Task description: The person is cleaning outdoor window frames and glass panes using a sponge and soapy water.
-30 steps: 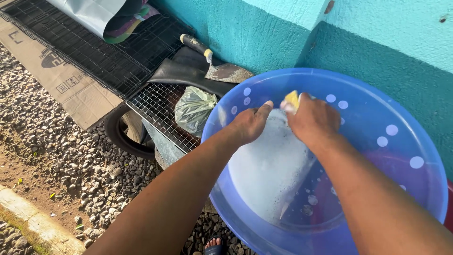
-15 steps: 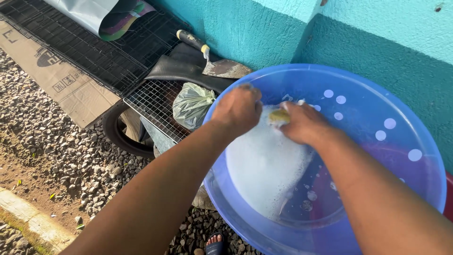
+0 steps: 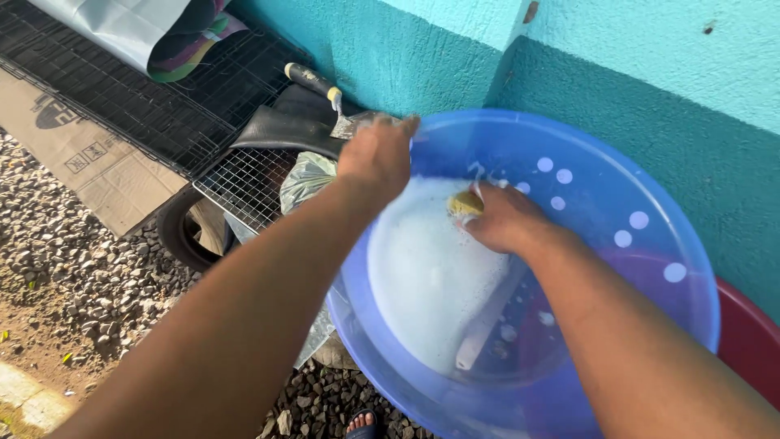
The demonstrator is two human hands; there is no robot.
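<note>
Right hand [image 3: 504, 221] closed on yellow sponge [image 3: 465, 202], left hand [image 3: 378, 158] gripping blue basin [image 3: 650, 325] rim, frame centre; interior half-lathered, lower right unsoaped.

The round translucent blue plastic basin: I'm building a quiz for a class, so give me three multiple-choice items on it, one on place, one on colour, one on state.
1. Where does the left hand rest?
A. on the rim of the round translucent blue plastic basin
B. on the black wire grid
C. on the gravel

2. What colour is the small sponge in the right hand?
A. red
B. yellow
C. black

3. What state is the basin's inside in?
A. dry
B. filled with stones
C. coated with white soap foam

Answers: 1 A, the fingers lie over the basin's far left rim. 2 B, yellow shows at the fingertips. 3 C, white suds cover the inner wall.
</note>
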